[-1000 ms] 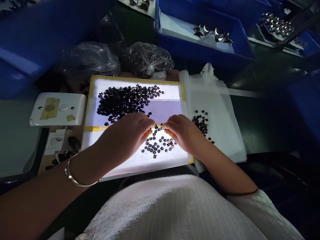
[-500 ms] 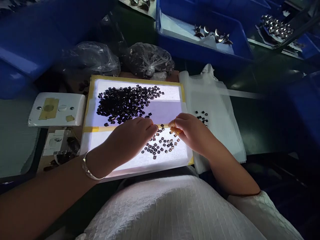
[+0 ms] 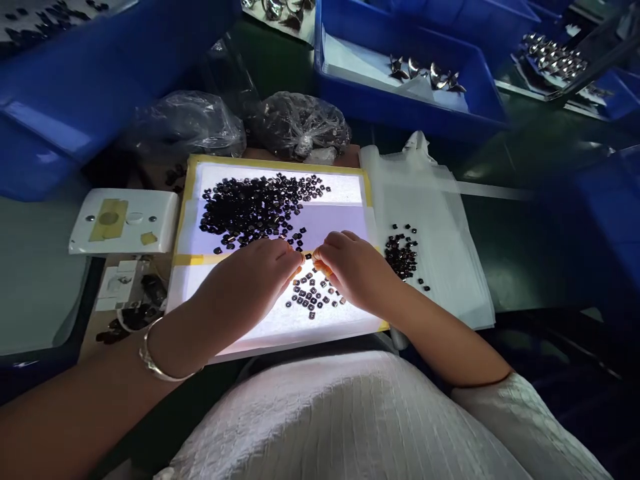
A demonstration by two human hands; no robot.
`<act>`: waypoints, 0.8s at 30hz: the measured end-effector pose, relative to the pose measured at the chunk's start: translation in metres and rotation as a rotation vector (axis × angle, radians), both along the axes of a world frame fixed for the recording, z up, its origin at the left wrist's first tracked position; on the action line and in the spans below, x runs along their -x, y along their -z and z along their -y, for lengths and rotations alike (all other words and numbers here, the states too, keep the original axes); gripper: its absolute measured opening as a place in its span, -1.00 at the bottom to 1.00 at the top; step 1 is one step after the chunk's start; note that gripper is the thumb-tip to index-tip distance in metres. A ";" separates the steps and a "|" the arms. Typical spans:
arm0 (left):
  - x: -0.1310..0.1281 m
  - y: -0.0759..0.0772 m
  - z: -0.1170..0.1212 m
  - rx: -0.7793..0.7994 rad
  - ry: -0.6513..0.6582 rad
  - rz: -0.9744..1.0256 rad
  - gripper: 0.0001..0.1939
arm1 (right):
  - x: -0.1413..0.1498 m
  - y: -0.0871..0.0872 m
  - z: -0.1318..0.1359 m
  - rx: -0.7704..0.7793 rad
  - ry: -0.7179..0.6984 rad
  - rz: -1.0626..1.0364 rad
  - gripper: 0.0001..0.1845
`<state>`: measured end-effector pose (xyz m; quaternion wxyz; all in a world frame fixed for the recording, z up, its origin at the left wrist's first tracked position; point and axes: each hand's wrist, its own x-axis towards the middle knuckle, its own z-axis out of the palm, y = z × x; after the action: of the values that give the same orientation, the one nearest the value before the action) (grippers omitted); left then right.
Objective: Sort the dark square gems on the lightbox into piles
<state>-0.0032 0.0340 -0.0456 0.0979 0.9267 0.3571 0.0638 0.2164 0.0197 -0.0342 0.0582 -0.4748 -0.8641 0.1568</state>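
My left hand point(image 3: 255, 277), a silver bangle point(image 3: 153, 353) on its wrist, hovers over a lit light panel point(image 3: 240, 337). My right hand point(image 3: 355, 270) faces it, fingertips close to the left ones. Both hands have fingers drawn together in a pinch; whatever sits between them is hidden or too small to name. One small dark square piece point(image 3: 308, 256) shows in the gap between the fingertips. Below lie several scattered dark pieces point(image 3: 311, 297), lit from beneath. A dense heap of the same dark pieces point(image 3: 245, 207) covers the panel's upper left.
Right of the panel, white sheets point(image 3: 445, 233) carry a smaller dark pile point(image 3: 400, 257). A white switch plate point(image 3: 125, 220) sits at left. Behind are clear plastic bags point(image 3: 300, 123) and a blue bin point(image 3: 410, 100) with shiny metal parts. Another blue bin point(image 3: 100, 100) stands upper left.
My right hand has moved left, closer to my left hand, uncovering more of the dark pile on the white sheets. My left hand has shifted slightly left. The view has moved a little.
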 end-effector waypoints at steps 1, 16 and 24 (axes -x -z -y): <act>0.000 -0.001 0.000 0.028 -0.019 0.026 -0.73 | -0.002 0.000 0.000 -0.002 0.009 -0.017 -0.79; -0.006 -0.008 -0.005 0.004 -0.026 0.081 -0.75 | -0.050 -0.009 0.001 0.041 0.232 -0.177 -0.76; -0.017 -0.003 -0.012 -0.057 0.022 -0.052 -0.70 | -0.013 0.001 -0.003 0.062 0.023 -0.175 -0.59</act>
<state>0.0140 0.0462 -0.0424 0.0626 0.9343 0.3475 0.0488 0.2294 0.0227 -0.0352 0.1206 -0.4707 -0.8450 0.2234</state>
